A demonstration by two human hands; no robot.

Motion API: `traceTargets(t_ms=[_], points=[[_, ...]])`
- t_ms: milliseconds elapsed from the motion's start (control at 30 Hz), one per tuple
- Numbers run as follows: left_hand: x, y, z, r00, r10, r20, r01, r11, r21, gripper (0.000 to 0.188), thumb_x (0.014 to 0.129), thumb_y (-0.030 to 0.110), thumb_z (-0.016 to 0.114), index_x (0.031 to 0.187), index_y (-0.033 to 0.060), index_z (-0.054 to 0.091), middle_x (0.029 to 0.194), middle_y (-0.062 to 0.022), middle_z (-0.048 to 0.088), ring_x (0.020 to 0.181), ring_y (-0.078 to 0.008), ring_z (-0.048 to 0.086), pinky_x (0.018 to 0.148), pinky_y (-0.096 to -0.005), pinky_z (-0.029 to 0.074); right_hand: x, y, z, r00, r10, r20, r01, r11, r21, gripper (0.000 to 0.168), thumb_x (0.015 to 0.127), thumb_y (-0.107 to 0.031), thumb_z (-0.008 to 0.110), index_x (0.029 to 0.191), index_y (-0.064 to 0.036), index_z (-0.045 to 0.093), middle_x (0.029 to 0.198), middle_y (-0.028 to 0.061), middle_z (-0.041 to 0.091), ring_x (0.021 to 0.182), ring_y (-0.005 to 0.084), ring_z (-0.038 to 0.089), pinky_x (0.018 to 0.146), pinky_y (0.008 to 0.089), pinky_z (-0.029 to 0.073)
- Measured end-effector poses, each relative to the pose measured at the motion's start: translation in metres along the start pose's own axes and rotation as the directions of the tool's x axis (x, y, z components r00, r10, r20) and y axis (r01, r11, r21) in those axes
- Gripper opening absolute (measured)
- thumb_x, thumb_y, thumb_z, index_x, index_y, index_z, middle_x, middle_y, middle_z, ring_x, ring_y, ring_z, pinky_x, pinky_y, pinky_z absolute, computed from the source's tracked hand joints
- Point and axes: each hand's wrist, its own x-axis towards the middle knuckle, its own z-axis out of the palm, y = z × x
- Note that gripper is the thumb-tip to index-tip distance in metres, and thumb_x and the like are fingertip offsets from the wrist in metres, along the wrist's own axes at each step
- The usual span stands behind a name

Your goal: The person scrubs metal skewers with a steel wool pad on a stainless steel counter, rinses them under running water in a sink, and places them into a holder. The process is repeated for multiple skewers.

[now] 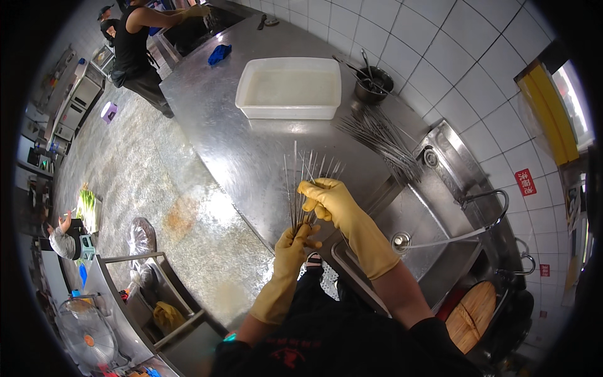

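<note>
Both of my hands wear yellow rubber gloves. My left hand grips a fanned bundle of thin metal skewers near their lower ends, with the tips pointing away from me. Bent over the same bundle, my right hand has its thumb and fingertips pinched on a skewer; its fingers partly hide the bundle. Farther right, a loose pile of metal skewers lies on the steel worktop, reaching over the sink's edge. Beyond my hands stands a white plastic tub holding cloudy liquid.
Water runs from a hose on the tap into the steel sink at right. A dark pot with utensils stands by the tiled wall. A blue cloth lies on the worktop. One co-worker stands at the far left end.
</note>
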Motion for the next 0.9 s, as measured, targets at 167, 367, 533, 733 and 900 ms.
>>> traceTargets(t_ms=[167, 367, 533, 733, 900], points=[[0.001, -0.001, -0.003, 1.0, 0.004, -0.01, -0.004, 1.0, 0.026, 0.027, 0.109, 0.026, 0.063, 0.127, 0.0068, 0.067, 0.113, -0.0108, 0.08, 0.071, -0.0128, 0.076, 0.043, -0.017, 0.037, -0.005, 0.0, 0.0, 0.996, -0.032, -0.084, 0.03, 0.999, -0.033, 0.024, 0.097, -0.028, 0.078, 0.101, -0.004, 0.077, 0.079, 0.0137, 0.072, 0.045, 0.0067, 0.043, 0.041, 0.0253, 0.03], [-0.002, 0.005, 0.002, 1.0, -0.006, -0.025, 0.006, 1.0, -0.003, 0.027, 0.108, 0.026, 0.065, 0.127, 0.0072, 0.067, 0.113, -0.0127, 0.079, 0.071, -0.0142, 0.076, 0.044, -0.0178, 0.039, -0.014, -0.028, -0.002, 0.964, -0.098, -0.248, 0.043, 0.976, -0.215, 0.029, 0.097, -0.035, 0.077, 0.093, -0.006, 0.075, 0.075, 0.008, 0.072, 0.048, 0.0071, 0.044, 0.042, 0.0264, 0.03], [-0.002, 0.004, -0.001, 1.0, -0.028, -0.004, 0.028, 0.999, -0.044, 0.026, 0.108, 0.026, 0.065, 0.126, 0.007, 0.067, 0.111, -0.0136, 0.079, 0.072, -0.0151, 0.076, 0.046, -0.0178, 0.042, -0.015, -0.047, -0.013, 0.945, -0.114, -0.305, 0.044, 0.973, -0.225, 0.025, 0.098, -0.031, 0.075, 0.093, -0.006, 0.075, 0.076, 0.0056, 0.07, 0.045, 0.0056, 0.042, 0.041, 0.0235, 0.027], [0.007, -0.016, -0.026, 1.0, -0.028, 0.006, 0.028, 0.989, -0.148, 0.026, 0.107, 0.026, 0.065, 0.126, 0.0073, 0.066, 0.109, -0.0139, 0.079, 0.071, -0.015, 0.076, 0.045, -0.0183, 0.041, -0.03, -0.068, -0.039, 0.911, -0.315, -0.266, 0.338, 0.94, 0.048, 0.028, 0.106, -0.031, 0.064, 0.098, -0.005, 0.067, 0.078, 0.01, 0.072, 0.048, 0.0063, 0.05, 0.039, 0.0206, 0.029], [0.0, -0.002, -0.016, 0.998, -0.045, -0.048, 0.044, 0.999, -0.028, 0.025, 0.108, 0.025, 0.064, 0.125, 0.0067, 0.066, 0.11, -0.0133, 0.079, 0.073, -0.0161, 0.076, 0.049, -0.0208, 0.047, -0.047, -0.048, -0.012, 0.961, -0.235, 0.146, 0.239, 0.971, -0.007, 0.024, 0.107, -0.022, 0.062, 0.123, -0.005, 0.07, 0.081, 0.0097, 0.073, 0.052, 0.0082, 0.059, 0.04, 0.0199, 0.036]])
